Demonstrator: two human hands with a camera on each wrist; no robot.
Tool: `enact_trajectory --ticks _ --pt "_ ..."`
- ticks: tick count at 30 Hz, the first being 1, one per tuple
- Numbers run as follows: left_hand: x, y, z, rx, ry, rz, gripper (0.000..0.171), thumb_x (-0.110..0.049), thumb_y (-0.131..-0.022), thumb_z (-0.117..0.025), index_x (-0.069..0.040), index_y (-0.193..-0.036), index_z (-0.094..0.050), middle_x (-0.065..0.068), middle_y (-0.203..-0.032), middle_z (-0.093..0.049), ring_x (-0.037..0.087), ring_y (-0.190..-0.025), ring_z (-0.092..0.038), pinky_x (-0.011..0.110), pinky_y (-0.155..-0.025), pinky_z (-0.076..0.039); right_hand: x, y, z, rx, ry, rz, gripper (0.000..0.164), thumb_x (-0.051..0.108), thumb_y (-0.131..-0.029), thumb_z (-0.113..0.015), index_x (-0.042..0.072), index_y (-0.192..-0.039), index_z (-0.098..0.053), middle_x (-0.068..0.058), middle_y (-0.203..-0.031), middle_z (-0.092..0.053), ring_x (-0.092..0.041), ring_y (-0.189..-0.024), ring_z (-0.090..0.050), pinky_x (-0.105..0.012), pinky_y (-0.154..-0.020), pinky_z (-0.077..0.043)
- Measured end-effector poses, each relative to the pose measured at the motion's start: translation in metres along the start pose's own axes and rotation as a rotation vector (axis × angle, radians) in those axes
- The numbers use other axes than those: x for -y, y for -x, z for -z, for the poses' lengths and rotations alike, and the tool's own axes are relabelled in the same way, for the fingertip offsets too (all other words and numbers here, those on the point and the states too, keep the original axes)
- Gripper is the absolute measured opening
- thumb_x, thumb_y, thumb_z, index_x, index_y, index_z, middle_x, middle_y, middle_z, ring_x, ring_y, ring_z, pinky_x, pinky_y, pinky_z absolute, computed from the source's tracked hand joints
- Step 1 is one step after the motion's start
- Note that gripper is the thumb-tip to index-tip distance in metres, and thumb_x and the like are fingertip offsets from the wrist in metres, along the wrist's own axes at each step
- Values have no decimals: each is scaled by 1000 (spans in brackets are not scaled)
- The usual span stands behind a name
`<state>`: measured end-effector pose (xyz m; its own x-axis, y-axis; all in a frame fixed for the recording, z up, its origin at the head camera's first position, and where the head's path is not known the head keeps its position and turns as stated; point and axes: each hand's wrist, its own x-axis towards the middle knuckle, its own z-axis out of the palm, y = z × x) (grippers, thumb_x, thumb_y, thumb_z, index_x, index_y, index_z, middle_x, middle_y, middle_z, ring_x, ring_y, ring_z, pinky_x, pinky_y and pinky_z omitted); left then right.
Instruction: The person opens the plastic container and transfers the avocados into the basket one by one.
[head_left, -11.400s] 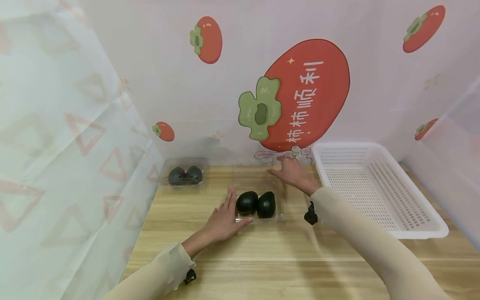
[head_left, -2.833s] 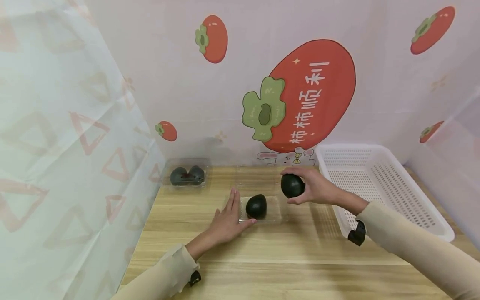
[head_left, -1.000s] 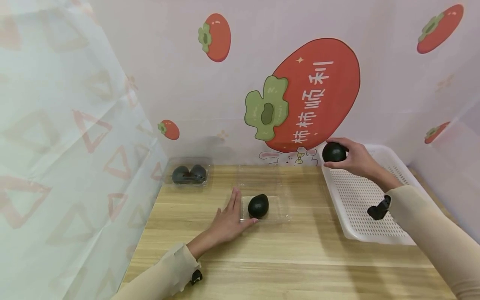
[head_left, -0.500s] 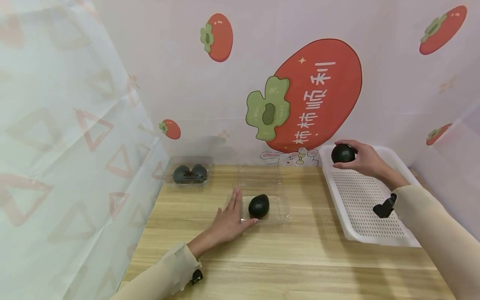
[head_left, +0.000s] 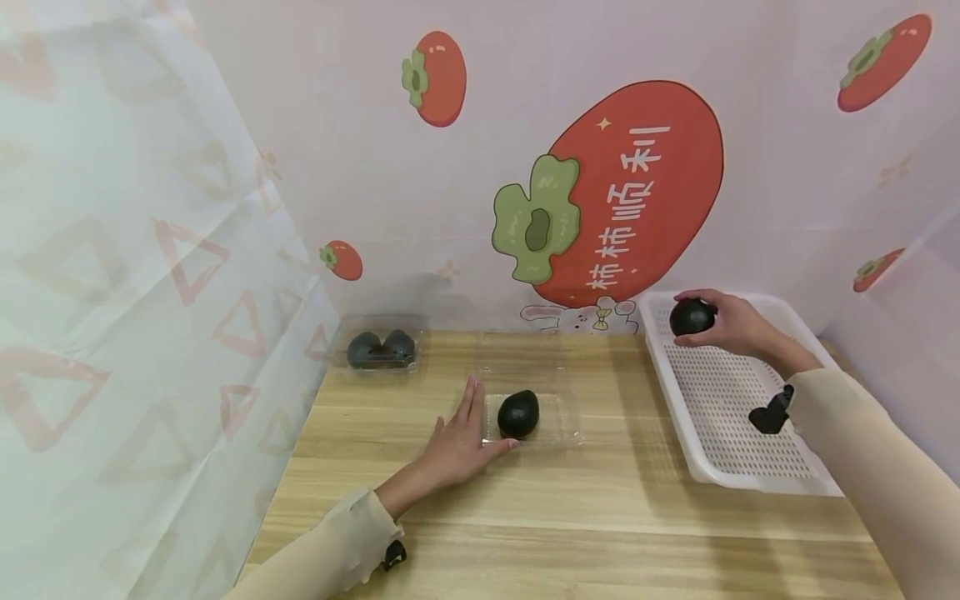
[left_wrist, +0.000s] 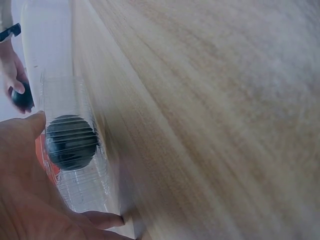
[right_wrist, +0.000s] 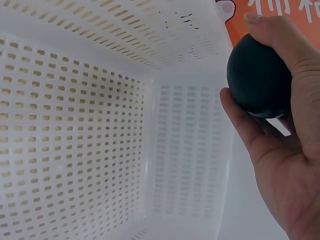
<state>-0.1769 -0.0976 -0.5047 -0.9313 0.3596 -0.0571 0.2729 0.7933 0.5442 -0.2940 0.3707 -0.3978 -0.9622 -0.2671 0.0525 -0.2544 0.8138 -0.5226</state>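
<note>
My right hand (head_left: 738,325) grips a dark avocado (head_left: 692,317) between thumb and fingers, over the far left part of the white perforated basket (head_left: 701,458). In the right wrist view this avocado (right_wrist: 259,75) sits high beside the basket's wall, with the basket floor below bare. My left hand (head_left: 452,443), fingers straight and thumb spread, rests against the left side and front edge of an open clear plastic clamshell box (head_left: 555,419). One more avocado (head_left: 518,414) lies in that box; the left wrist view shows it through the ribbed plastic wall.
A closed clear clamshell box (head_left: 413,327) with two avocados stands at the back left of the wooden table (head_left: 570,508). The open box's lid (head_left: 520,350) lies back toward the persimmon-printed rear curtain (head_left: 420,183). Similar curtain sheets flank both sides.
One avocado has left the open box in my right hand and travelled right to above the basket. Over the last second it moved slightly farther right and lower. My left hand stays at the box.
</note>
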Motion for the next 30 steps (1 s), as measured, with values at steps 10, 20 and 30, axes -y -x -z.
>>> enact_trajectory --ticks 10,20,30 --pt "1 0 0 -4 -1 -5 112 -68 -99 -60 -5 -170 0 15 -178 6 43 -152 -38 81 -114 -24 -11 -1 -6 30 0 -9 80 20 -82 -94 -2 -147 -53 -32 -143 -54 -49 -124 -53 -71 -102 -47" --pt "2 0 -2 -2 2 -7 113 -70 -99 -59 -6 -170 1 15 -178 6 44 -152 -37 81 -114 -24 -17 0 -11 57 3 -19 83 23 -80 -96 -5 -146 -52 -34 -144 -53 -50 -126 -50 -73 -104 -44" --pt "1 0 0 -1 2 -1 113 -70 -99 -59 -6 -170 2 15 -178 6 44 -153 -35 81 -114 -24 -35 -1 -20 61 29 -21 84 27 -78 -97 -5 -143 -55 -33 -139 -56 -46 -122 -54 -68 -102 -46"
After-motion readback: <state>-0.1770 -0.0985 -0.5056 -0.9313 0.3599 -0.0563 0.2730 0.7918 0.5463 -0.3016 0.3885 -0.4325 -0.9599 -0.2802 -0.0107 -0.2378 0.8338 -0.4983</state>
